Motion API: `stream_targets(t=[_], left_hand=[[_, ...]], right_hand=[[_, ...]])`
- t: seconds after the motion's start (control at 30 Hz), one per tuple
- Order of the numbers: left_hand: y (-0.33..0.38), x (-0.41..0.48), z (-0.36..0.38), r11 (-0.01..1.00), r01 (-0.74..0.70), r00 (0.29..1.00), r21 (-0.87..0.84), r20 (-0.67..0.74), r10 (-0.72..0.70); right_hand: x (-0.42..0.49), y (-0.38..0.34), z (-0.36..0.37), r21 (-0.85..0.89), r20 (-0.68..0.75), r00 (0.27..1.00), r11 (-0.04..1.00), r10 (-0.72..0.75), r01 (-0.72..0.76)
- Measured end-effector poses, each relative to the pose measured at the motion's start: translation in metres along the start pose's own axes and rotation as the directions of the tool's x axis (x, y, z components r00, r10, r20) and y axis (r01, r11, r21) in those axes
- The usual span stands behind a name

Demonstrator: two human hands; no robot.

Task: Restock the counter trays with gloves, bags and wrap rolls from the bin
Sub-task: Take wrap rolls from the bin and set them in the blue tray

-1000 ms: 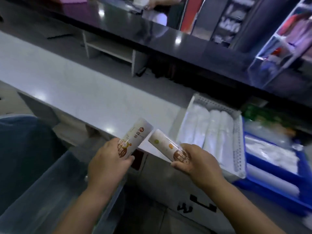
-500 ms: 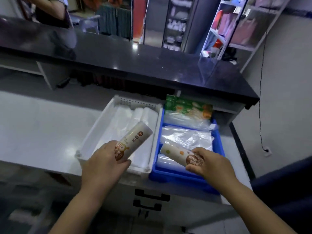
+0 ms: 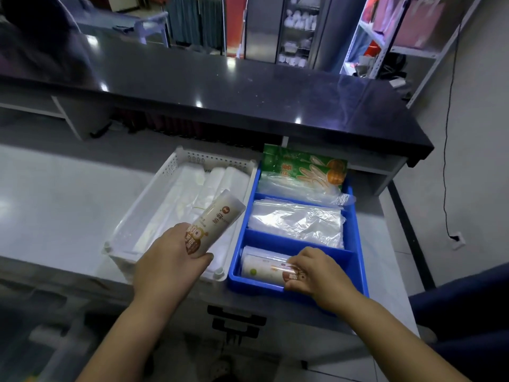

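Grips a wrap roll [image 3: 217,219] in the left hand [image 3: 170,260], fingers curled round its printed lower end, forearm reaching forward. Holds it tilted up over the white perforated tray [image 3: 176,161]. Pinches a second wrap roll [image 3: 261,267] with the right hand [image 3: 319,274], lying flat in the nearest compartment of the blue tray [image 3: 355,244]. Shows both as glossy cream cylinders, with the trays side by side on the pale table [image 3: 55,202].

Trays: our slotted tray [image 3: 170,168] left, divided tray [image 3: 278,241] right.
Near compartment: wrap roll [image 3: 261,268].
Far compartment: glove packs [image 3: 305,169].
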State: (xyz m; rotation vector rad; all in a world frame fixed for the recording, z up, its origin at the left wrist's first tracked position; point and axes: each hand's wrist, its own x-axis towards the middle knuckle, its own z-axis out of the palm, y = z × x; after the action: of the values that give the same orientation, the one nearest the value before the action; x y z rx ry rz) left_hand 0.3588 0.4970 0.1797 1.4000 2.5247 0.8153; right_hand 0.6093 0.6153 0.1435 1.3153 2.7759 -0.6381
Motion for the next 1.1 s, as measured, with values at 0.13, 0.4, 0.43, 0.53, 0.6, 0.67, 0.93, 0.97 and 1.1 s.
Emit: stream_targets(t=[0.13,0.4,0.43,0.53,0.6,0.67,0.93,0.97,1.1], left_hand=[[0.001,0.005,0.002,1.0,-0.027,1.0,-0.011,0.015,0.027],[0.001,0.024,-0.002,0.994,-0.106,0.994,-0.033,0.019,0.106],[0.0,0.027,-0.003,0.993,-0.115,0.993,-0.026,0.013,0.115],[-0.001,0.036,-0.004,0.992,-0.121,0.993,-0.029,0.008,0.121],[-0.001,0.041,-0.004,0.991,-0.126,0.992,-0.035,0.011,0.126],[-0.001,0.045,-0.004,0.991,-0.13,0.991,-0.031,0.014,0.131],[-0.004,0.067,-0.001,0.992,-0.124,0.989,-0.036,0.071,0.126],[-0.004,0.069,0.0,0.991,-0.131,0.988,-0.037,0.076,0.134],[-0.006,0.08,0.002,0.986,-0.163,0.982,-0.027,0.091,0.165]], right_hand=[[-0.002,-0.002,0.005,-0.037,-0.009,1.0,0.999,-0.015,0.015],[0.005,-0.004,-0.012,0.092,0.017,0.999,0.995,0.036,-0.037],[0.009,-0.004,-0.015,0.114,-0.012,0.998,0.992,0.059,-0.057],[0.02,-0.009,-0.016,0.06,-0.022,0.999,0.997,0.045,-0.044],[0.024,-0.015,-0.01,-0.04,-0.002,1.0,0.999,-0.028,0.028],[0.029,-0.019,-0.005,-0.081,-0.03,0.998,0.995,-0.058,0.055],[0.057,-0.026,0.004,-0.194,-0.056,0.996,0.979,-0.075,0.063],[0.059,-0.026,0.007,-0.229,-0.045,0.995,0.971,-0.086,0.074],[0.063,-0.024,0.01,-0.337,-0.028,0.997,0.94,-0.075,0.061]])
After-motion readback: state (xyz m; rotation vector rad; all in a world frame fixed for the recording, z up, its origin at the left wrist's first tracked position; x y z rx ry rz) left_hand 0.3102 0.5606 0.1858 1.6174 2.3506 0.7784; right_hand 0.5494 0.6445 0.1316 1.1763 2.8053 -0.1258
